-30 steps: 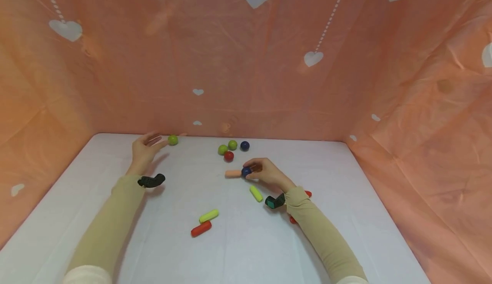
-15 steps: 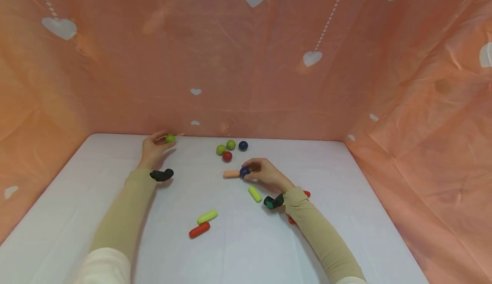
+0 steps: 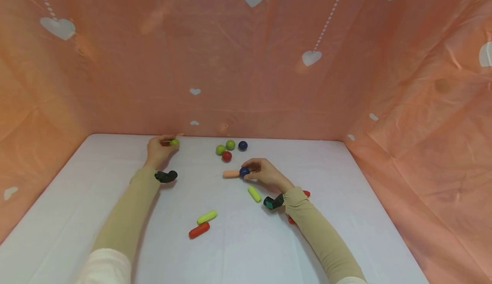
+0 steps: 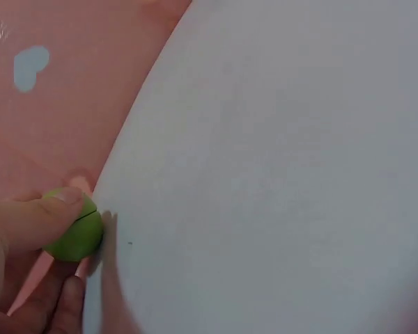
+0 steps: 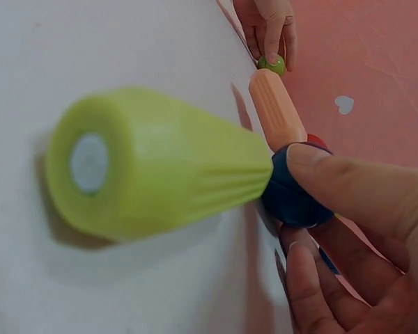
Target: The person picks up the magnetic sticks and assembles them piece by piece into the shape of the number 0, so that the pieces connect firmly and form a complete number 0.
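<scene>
At the far left of the table my left hand point(image 3: 157, 152) pinches a green ball point(image 4: 76, 233) between thumb and fingers; a dark seam line runs across it. A small peach-coloured piece point(image 3: 180, 135) shows just beyond it at the back edge. Near the middle, my right hand point(image 3: 267, 174) grips a dark blue ball point(image 3: 244, 172) by thumb and fingertips. The ball meets the end of a peach rod point(image 3: 231, 174) that points left. In the right wrist view a yellow-green rod point(image 5: 160, 163), with a pale disc in its end, looms in front of the blue ball.
Behind the right hand sit two green balls point(image 3: 221, 149), a red ball point(image 3: 226, 156) and another dark blue ball point(image 3: 243, 146). Nearer lie a second yellow-green rod point(image 3: 207, 217) and a red rod point(image 3: 199, 230). Red pieces point(image 3: 306, 194) are partly hidden by the right forearm. Peach cloth point(image 3: 230, 62) hangs behind.
My left hand has moved right and taken the green ball between its fingers, shifting it slightly. My right hand stays in place with the blue ball.
</scene>
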`<state>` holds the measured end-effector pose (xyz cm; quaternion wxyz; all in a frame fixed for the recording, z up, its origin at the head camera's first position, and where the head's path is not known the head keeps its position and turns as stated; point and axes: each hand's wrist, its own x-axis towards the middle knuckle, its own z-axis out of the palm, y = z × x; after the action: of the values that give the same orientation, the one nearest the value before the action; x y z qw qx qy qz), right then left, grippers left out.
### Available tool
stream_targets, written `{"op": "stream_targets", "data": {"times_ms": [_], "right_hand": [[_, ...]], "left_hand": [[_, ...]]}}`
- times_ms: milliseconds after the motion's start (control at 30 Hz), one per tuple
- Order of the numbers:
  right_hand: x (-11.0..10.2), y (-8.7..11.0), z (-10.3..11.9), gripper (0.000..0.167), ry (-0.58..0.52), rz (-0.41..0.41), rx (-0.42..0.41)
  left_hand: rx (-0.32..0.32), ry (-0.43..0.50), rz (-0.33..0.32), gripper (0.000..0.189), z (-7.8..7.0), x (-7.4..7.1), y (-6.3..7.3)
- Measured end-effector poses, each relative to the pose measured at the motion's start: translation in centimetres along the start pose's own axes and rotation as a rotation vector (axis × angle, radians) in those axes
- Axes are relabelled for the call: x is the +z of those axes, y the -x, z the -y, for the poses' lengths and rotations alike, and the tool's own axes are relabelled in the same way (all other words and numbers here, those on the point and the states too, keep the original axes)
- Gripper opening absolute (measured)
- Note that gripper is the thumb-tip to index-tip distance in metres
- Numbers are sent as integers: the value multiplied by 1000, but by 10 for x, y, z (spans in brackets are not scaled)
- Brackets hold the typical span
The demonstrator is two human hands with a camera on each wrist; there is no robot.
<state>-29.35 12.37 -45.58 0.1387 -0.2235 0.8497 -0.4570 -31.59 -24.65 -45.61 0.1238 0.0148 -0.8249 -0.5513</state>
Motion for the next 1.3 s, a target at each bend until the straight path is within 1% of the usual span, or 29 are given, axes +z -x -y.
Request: {"op": "stream_targets", "data": {"times_ms": [100,200,300,367,433,500,667,733,800,900,1033,1200,1300], "right_hand": [[0,2,-1,36,-8,-4,6],[-1,3,0,36,-30,-11,4],[-1,4,0,36,-50,-7,-3],[-1,4,1,36,-61,0,-6],[-1,4,1,36,-64,2,-1],[-1,4,1,37,-69,0,3],[0,2,-1,36,-83,-23,-1],[0,2,-1,36,-90,-28,-2],[0,3,0,36,-93,-31,4],[0,4,0,36,-95,-31,7],[0,4,0,36,-98,-41,16],[0,3,0,36,-99,-42,17],[-1,1,0,36,-97,-45,9]], "left_hand": [[1,25,35,38,-4,1,6],[-20,77,84,41,-6,2,12],[-39,86,160,44,-6,5,20],[-38,86,219,44,-6,9,26],[-33,84,278,44,-7,15,32],[-9,87,338,43,-10,23,39],[-25,102,427,40,-20,44,54],[-61,125,445,39,-25,53,58],[-79,145,456,39,-29,60,62],[-102,176,455,37,-36,69,66],[-93,178,446,36,-40,75,69],[-84,157,440,38,-39,81,72],[-77,134,426,38,-38,84,71]]}}
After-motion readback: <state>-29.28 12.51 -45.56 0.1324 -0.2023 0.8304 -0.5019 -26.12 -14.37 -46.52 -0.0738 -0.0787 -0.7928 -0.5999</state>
